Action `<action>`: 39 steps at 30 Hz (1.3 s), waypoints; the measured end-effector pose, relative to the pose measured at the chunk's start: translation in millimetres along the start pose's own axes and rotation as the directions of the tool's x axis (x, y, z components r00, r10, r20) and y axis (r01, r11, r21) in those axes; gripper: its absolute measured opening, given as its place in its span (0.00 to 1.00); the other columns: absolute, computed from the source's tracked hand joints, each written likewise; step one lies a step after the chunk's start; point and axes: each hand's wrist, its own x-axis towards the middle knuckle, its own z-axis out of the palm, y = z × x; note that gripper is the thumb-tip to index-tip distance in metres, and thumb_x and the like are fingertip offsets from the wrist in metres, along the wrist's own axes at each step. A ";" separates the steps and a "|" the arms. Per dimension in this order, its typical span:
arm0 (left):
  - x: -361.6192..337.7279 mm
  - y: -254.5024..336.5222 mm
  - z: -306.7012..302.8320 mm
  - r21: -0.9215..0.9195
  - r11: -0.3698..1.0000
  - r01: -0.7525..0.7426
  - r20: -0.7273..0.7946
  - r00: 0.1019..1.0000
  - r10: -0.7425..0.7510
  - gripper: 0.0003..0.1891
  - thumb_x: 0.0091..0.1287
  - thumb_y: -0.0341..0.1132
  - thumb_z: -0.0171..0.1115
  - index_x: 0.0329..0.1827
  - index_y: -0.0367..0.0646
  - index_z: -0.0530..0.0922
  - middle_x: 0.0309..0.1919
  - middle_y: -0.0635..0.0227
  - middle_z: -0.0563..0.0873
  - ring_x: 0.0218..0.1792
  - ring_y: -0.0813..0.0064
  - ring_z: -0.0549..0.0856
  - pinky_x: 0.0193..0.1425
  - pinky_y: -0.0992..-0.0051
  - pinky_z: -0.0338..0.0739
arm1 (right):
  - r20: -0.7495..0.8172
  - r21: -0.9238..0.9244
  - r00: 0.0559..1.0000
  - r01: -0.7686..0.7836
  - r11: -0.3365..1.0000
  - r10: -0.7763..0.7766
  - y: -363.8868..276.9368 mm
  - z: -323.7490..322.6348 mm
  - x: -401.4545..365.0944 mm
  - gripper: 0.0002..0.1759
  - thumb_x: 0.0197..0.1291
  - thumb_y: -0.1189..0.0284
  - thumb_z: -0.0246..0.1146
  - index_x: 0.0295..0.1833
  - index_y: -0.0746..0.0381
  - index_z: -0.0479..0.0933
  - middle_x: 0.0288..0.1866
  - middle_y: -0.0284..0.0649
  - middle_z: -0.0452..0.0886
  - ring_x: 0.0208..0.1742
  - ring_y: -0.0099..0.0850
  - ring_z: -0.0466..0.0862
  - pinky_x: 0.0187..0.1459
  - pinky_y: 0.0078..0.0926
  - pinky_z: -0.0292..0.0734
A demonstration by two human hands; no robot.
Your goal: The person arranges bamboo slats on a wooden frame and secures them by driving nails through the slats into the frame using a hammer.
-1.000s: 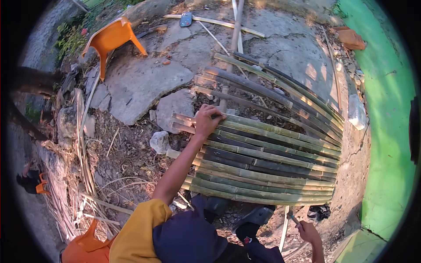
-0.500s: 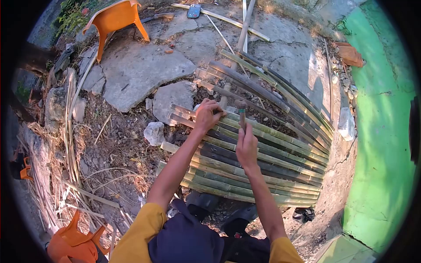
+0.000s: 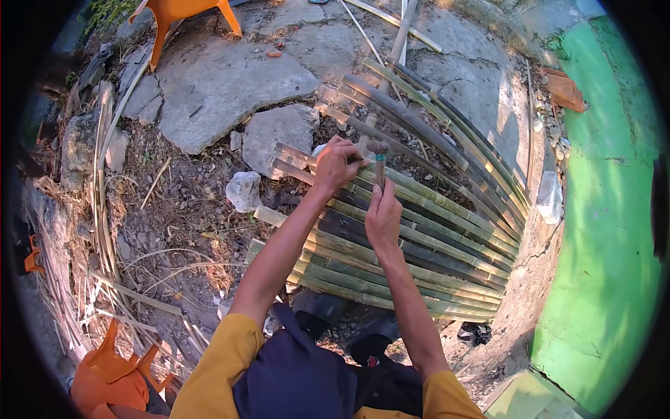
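My right hand [image 3: 384, 216] is wrapped round the handle of a hammer [image 3: 380, 170], its head raised close to my left fingertips. My left hand [image 3: 338, 166] rests at the near end of the crosswise pole [image 3: 368, 129], over the bamboo slats [image 3: 447, 204]. Its thumb and fingers are pinched together; whatever is between them is too small to make out. Green and dark slats lie side by side, fanned out towards the left and gathered closer on the right. Several upper slats cross the pole.
An orange plastic chair [image 3: 188, 15] stands at the upper left. A person in orange [image 3: 105, 384] is at the lower left. Loose bamboo strips [image 3: 105, 167] lie along the left. White stones [image 3: 243, 191] and broken slabs [image 3: 234, 91] surround the slats. A green surface [image 3: 600, 209] runs along the right.
The view has tilted, so the chair sits higher and is partly cut off. The hammer head has come nearer my left fingertips. My left hand keeps its pinch.
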 end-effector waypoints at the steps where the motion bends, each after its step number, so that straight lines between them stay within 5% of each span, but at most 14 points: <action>1: 1.0 0.7 0.3 0.003 1.000 0.001 -0.012 1.000 -0.001 0.08 0.50 0.34 0.80 0.29 0.44 0.89 0.31 0.69 0.88 0.43 0.63 0.84 0.49 0.64 0.81 | 0.002 -0.004 1.000 -0.006 1.000 0.006 -4.9 -3.8 -1.6 0.14 0.82 0.69 0.51 0.60 0.67 0.73 0.27 0.60 0.78 0.30 0.63 0.81 0.31 0.56 0.67; 10: 2.1 2.3 -1.2 0.023 0.999 0.023 -0.003 1.000 -0.023 0.09 0.51 0.35 0.81 0.29 0.43 0.89 0.33 0.70 0.89 0.46 0.63 0.85 0.51 0.63 0.82 | 0.108 -0.149 0.993 -0.040 0.988 0.056 1.4 -9.0 -9.7 0.14 0.83 0.69 0.50 0.62 0.66 0.73 0.27 0.58 0.80 0.31 0.62 0.82 0.31 0.54 0.69; 13: 0.2 2.6 -1.0 0.007 1.000 0.029 -0.007 1.000 -0.029 0.09 0.51 0.35 0.81 0.29 0.43 0.89 0.34 0.70 0.89 0.46 0.63 0.84 0.51 0.63 0.82 | 0.014 -0.034 0.998 -0.058 0.998 0.058 -22.8 -15.7 -1.9 0.14 0.82 0.70 0.51 0.62 0.66 0.73 0.28 0.59 0.81 0.33 0.63 0.83 0.33 0.57 0.69; 16: 0.3 2.5 -2.3 0.036 0.999 0.025 0.016 1.000 -0.025 0.09 0.51 0.35 0.81 0.29 0.43 0.89 0.33 0.70 0.89 0.45 0.63 0.84 0.51 0.63 0.82 | -0.091 -0.037 0.989 0.112 0.993 -0.115 -0.8 -3.2 -3.5 0.12 0.81 0.70 0.52 0.59 0.67 0.70 0.28 0.63 0.81 0.31 0.66 0.82 0.30 0.62 0.67; 18: 1.8 3.3 -1.9 0.057 0.998 0.020 0.031 0.999 -0.022 0.09 0.51 0.35 0.81 0.29 0.43 0.89 0.33 0.70 0.88 0.45 0.63 0.84 0.51 0.63 0.82 | 0.090 -0.207 0.996 0.028 0.978 -0.010 17.5 6.6 -4.4 0.11 0.81 0.70 0.52 0.57 0.67 0.70 0.29 0.63 0.81 0.32 0.66 0.83 0.30 0.61 0.69; 22: 0.2 -0.7 -0.1 0.015 1.000 0.016 0.009 1.000 -0.016 0.09 0.50 0.35 0.81 0.29 0.43 0.89 0.32 0.70 0.88 0.44 0.63 0.83 0.49 0.63 0.82 | 0.097 -0.157 0.993 -0.050 0.986 0.066 -2.5 -6.2 -3.0 0.10 0.81 0.70 0.52 0.55 0.67 0.70 0.30 0.63 0.82 0.33 0.66 0.83 0.31 0.62 0.70; 24: 1.3 -0.9 0.7 0.017 1.000 -0.003 -0.007 1.000 0.003 0.09 0.49 0.35 0.82 0.29 0.44 0.89 0.32 0.70 0.88 0.43 0.63 0.83 0.49 0.63 0.82 | -0.014 -0.003 0.999 0.030 1.000 -0.030 -17.4 -11.2 0.6 0.10 0.81 0.69 0.52 0.54 0.67 0.70 0.31 0.64 0.82 0.35 0.67 0.83 0.32 0.65 0.69; 27: 3.1 0.1 -0.3 0.018 1.000 -0.018 -0.020 1.000 0.018 0.09 0.49 0.34 0.81 0.28 0.44 0.88 0.32 0.70 0.88 0.43 0.63 0.83 0.49 0.63 0.82 | 0.051 -0.137 0.998 0.044 0.990 -0.038 11.5 5.8 -7.6 0.11 0.82 0.68 0.52 0.54 0.67 0.71 0.28 0.63 0.80 0.33 0.66 0.83 0.31 0.63 0.68; 33: -1.6 -1.3 0.7 0.055 0.998 -0.038 -0.004 0.999 0.038 0.09 0.50 0.35 0.81 0.28 0.44 0.88 0.32 0.71 0.89 0.43 0.63 0.84 0.49 0.63 0.82 | 0.063 -0.049 0.993 -0.101 0.994 0.104 -5.6 -6.6 -2.9 0.13 0.83 0.67 0.50 0.58 0.67 0.72 0.26 0.63 0.79 0.32 0.66 0.83 0.31 0.60 0.69; 39: 1.6 -1.8 0.8 0.028 0.998 -0.057 -0.021 0.998 0.058 0.13 0.48 0.39 0.83 0.28 0.44 0.87 0.30 0.72 0.87 0.42 0.65 0.83 0.48 0.65 0.82 | -0.025 -0.035 0.998 0.051 0.998 -0.052 21.6 13.6 -12.1 0.14 0.83 0.67 0.50 0.58 0.67 0.73 0.24 0.59 0.79 0.27 0.62 0.83 0.28 0.57 0.67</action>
